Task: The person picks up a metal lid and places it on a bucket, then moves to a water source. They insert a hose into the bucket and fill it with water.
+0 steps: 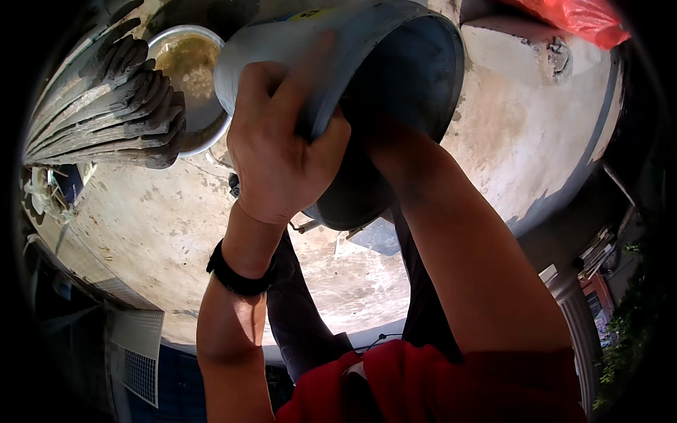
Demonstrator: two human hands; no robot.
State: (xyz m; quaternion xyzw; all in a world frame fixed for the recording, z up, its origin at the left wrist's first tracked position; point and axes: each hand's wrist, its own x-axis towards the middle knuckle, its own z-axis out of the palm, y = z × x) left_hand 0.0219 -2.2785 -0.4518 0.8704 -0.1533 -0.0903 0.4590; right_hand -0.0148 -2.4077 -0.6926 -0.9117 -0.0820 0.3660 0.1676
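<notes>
A large pale grey bucket is tilted on its side, its dark mouth turned towards me. My left hand grips the bucket's rim, the thumb inside the mouth and the fingers on the outer wall. A black band circles my left wrist. My right forearm reaches into the bucket, and the right hand is hidden in the shadow inside. Left of the bucket, a round metal basin holds murky brownish water.
Stacked grey corrugated sheets stand at the left, partly over the basin. A red plastic bag lies at the top right. A white mesh rack is at the lower left. Stained concrete floor lies beneath.
</notes>
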